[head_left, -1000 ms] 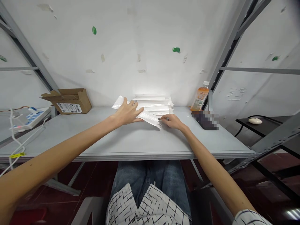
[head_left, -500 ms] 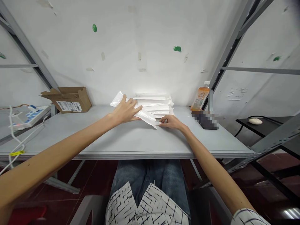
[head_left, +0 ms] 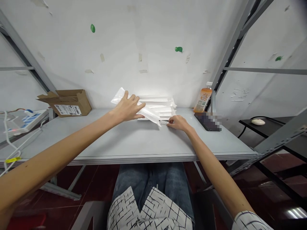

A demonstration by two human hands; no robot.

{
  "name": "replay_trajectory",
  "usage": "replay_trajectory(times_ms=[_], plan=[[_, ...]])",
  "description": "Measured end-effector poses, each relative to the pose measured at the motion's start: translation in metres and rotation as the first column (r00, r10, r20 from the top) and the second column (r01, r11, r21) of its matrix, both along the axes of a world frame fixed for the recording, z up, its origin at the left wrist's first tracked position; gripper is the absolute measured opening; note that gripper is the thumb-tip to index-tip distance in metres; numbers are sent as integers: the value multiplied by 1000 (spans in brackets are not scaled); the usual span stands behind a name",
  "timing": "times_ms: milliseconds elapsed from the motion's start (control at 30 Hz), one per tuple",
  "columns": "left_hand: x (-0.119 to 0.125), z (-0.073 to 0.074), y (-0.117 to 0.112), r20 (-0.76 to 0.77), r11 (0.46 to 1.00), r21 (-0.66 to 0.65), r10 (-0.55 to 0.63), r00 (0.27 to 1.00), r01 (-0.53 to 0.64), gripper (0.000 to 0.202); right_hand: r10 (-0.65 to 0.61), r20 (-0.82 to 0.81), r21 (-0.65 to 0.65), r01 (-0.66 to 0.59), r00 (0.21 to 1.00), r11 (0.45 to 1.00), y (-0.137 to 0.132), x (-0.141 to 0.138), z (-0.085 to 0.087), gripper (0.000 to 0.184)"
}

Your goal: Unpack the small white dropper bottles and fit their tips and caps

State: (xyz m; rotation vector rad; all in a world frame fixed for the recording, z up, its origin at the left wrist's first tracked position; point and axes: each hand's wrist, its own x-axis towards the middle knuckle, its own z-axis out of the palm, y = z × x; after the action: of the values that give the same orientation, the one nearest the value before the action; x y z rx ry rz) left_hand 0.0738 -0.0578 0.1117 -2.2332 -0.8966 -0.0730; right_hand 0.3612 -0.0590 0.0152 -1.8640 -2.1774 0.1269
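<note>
My left hand point(head_left: 128, 107) grips a long white plastic packet point(head_left: 148, 114), holding it tilted with its far end raised above the grey table point(head_left: 134, 143). My right hand point(head_left: 177, 122) rests on the table at the packet's lower right end, fingers pinched on a small thin item I cannot make out. Behind both hands, a stack of similar white packets point(head_left: 159, 103) lies against the wall.
An open cardboard box point(head_left: 67, 102) sits at the back left. An orange drink bottle point(head_left: 202, 97) stands at the back right beside a dark flat device point(head_left: 207, 121). A power strip with cables point(head_left: 16, 123) lies far left. A side table with a mouse point(head_left: 257, 121) stands at right.
My left hand has lifted the packet's far end higher and drawn it slightly left. My right hand stays by the packet's lower end.
</note>
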Motion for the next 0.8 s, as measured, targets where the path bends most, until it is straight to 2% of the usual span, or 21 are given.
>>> replay_trajectory(times_ms=[167, 333, 433, 533, 633, 800], plan=[[5, -9, 3, 23, 999, -29, -26, 999, 26, 53, 10, -20, 99, -8, 1000, 995, -4, -1, 2, 19], [1, -17, 7, -9, 1000, -25, 5, 1000, -5, 52, 168, -215, 78, -154, 962, 985, -6, -4, 5, 23], [-3, -19, 6, -11, 999, -28, 22, 1000, -22, 52, 196, -161, 52, -190, 967, 980, -5, -8, 2, 26], [-5, -20, 4, -11, 999, -30, 39, 999, -40, 53, 167, -85, 64, -162, 982, 985, -3, -11, -3, 26], [-12, -22, 4, 18, 997, -59, 53, 998, -51, 56, 154, -80, 66, -149, 985, 987, -1, -10, -5, 24], [-39, -26, 17, 58, 976, -160, 156, 986, -145, 65, 165, -92, 34, -162, 982, 986, 2, -3, -4, 21]])
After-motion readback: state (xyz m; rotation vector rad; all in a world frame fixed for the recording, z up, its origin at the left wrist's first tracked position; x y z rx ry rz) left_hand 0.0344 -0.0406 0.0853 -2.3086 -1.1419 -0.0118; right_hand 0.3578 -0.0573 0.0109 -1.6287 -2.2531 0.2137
